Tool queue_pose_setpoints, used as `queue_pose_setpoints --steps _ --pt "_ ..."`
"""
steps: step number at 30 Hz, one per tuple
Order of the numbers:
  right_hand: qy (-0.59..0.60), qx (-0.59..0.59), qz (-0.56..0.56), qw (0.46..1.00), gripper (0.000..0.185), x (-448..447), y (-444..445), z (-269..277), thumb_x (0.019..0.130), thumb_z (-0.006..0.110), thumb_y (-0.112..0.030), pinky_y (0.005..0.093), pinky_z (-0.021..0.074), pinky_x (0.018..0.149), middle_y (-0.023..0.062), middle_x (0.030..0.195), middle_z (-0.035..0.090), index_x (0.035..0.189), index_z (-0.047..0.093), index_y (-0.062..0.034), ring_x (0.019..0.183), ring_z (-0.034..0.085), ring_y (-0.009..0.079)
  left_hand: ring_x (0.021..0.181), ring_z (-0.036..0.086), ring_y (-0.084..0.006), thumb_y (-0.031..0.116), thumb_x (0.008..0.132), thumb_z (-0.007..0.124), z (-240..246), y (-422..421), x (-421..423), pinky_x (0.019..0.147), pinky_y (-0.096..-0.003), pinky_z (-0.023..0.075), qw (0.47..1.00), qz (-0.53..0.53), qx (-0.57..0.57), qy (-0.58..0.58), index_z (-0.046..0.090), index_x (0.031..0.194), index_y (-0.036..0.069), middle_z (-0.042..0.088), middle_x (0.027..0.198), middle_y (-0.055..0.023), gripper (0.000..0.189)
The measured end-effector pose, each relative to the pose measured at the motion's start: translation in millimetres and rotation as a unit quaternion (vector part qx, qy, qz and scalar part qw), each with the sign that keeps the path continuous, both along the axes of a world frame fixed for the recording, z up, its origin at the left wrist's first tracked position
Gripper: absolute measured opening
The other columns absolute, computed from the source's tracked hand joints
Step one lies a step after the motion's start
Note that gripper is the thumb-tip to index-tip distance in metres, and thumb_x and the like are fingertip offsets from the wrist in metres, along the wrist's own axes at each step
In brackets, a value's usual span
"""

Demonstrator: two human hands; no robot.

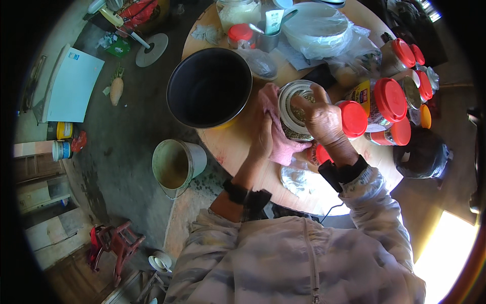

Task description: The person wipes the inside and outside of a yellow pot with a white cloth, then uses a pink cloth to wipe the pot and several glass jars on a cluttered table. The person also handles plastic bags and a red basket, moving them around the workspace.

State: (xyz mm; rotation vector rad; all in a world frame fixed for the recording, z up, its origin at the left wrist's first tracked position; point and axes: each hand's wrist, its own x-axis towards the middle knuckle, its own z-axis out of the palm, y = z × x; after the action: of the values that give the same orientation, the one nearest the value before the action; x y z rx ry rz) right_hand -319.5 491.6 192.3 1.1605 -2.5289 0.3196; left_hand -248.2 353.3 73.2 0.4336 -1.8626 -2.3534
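A clear jar (pixel 296 135) of small greenish beans or grains stands on the round wooden table, with a pale ring-shaped top (pixel 285 99). My left hand (pixel 264 138) presses a pink cloth (pixel 283 146) against the jar's left side, and the cloth wraps partly under it. From the right, my right hand (pixel 324 116) reaches over the jar with bent fingers on or inside its top; whether they pinch a lid is hidden. A red-lidded jar (pixel 353 118) stands close to that hand. Below it, a smaller red-lidded jar (pixel 322 154) is partly covered by my wrist.
A large dark-lined pot (pixel 209 87) sits at the table's left edge. Several red-lidded jars (pixel 390 99) crowd the right side. Plastic-covered bowls (pixel 319 30) and a cup (pixel 269 41) stand at the back. On the floor are a bucket (pixel 197 157) and a red stool (pixel 120 247).
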Motion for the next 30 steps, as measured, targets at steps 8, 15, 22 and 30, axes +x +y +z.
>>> queue_pose_setpoints --steps 8,15,22,30 --pt "-0.032 0.024 -0.032 0.999 0.032 1.7 -0.3 1.7 0.071 0.059 -0.014 0.0308 0.053 0.05 0.0189 0.111 0.046 0.101 0.057 -0.0244 0.072 0.063 0.025 0.101 0.054 -0.0214 0.02 0.087 0.052 28.3 -46.8 29.3 0.085 -0.0296 0.0427 0.946 -0.113 -0.256 -0.165 0.046 0.117 -0.002 0.054 0.114 -0.0118 0.038" --pt "-0.036 0.023 -0.041 0.998 0.028 1.0 2.0 0.6 0.068 0.062 -0.011 0.03 0.0532 0.052 0.0169 0.119 0.043 0.094 0.06 -0.0217 0.081 0.062 0.0278 0.093 0.059 -0.0326 0.047 0.087 0.041 52.3 -178.1 66.8 0.062 -0.0443 0.0528 0.939 0.035 0.256 -0.227 0.043 0.117 0.003 0.054 0.106 -0.0175 0.053" --pt "-0.052 0.036 -0.072 0.995 0.028 2.5 1.7 -5.2 0.067 0.063 -0.01 0.0283 0.0527 0.05 0.0167 0.118 0.043 0.092 0.06 -0.0228 0.082 0.062 0.0266 0.069 0.063 -0.0319 0.014 0.077 0.046 35.6 -202.4 22.8 0.056 -0.04 0.0519 0.912 0.031 0.205 -0.354 0.042 0.114 -0.003 0.061 0.086 -0.0175 0.041" --pt "-0.046 0.027 -0.077 0.996 0.029 0.8 -0.9 -0.2 0.064 0.064 -0.01 0.0299 0.0542 0.054 0.0187 0.117 0.043 0.091 0.059 -0.021 0.084 0.062 0.0285 0.077 0.063 -0.0321 0.013 0.076 0.042 49.8 -248.7 18.3 0.062 -0.0307 0.0532 0.946 0.057 0.129 -0.293 0.053 0.098 -0.014 0.062 0.084 -0.0234 0.036"
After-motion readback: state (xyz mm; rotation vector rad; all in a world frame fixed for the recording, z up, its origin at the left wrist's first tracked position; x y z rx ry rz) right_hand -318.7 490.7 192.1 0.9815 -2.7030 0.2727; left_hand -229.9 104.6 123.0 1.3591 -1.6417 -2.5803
